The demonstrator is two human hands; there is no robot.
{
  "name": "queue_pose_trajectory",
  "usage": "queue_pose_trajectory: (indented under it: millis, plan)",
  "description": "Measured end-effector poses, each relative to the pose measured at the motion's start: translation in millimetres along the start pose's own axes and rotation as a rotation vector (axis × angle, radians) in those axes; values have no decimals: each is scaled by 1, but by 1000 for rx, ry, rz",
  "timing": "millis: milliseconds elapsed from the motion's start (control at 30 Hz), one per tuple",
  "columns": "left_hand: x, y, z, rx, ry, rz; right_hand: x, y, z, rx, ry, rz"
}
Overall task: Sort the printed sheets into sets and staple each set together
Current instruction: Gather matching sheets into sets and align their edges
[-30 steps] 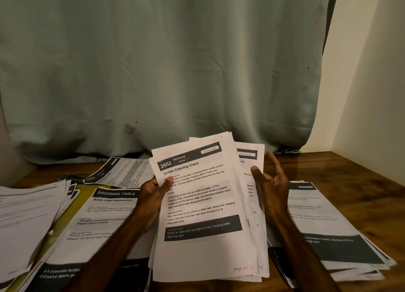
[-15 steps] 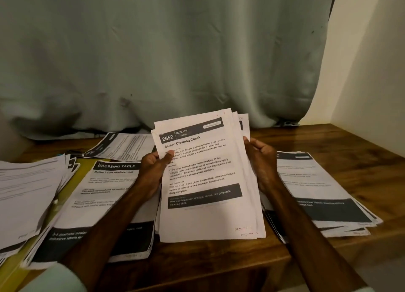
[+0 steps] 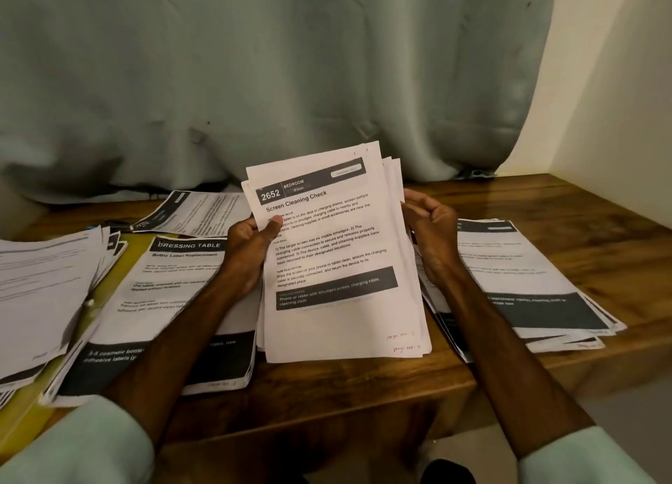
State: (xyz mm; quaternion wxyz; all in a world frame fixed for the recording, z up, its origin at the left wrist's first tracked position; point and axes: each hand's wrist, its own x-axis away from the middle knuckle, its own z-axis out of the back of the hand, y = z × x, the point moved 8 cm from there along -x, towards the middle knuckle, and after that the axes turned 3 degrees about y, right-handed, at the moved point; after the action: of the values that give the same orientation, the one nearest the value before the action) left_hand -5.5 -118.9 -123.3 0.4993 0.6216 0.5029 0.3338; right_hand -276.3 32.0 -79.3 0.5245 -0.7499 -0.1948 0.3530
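The left hand (image 3: 251, 243) pinches the Screen Cleaning Check sheets (image 3: 338, 323) at their left edge, thumb on front. The right hand (image 3: 432, 229), fingers curled, grips their right edge above the bench (image 3: 582, 207).

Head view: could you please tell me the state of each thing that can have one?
Screen Cleaning Check set, held tilted up, edges uneven.
Left hand, grips its left edge.
Right hand, curled on its right edge.
Dressing Table stack, lying flat, face up.
Right stack, flat, fanned out.
Left stack, flat, fanned out.
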Motion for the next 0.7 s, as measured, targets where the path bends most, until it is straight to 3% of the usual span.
queue_pose_trajectory:
  millis: [167,700]
  plan:
    - [1,-1,-1,17,-10,21,-5,5,10,9,86,-18]
    - [-2,-5,6,71,24,58,5,-4,-2,-57,-48,10]
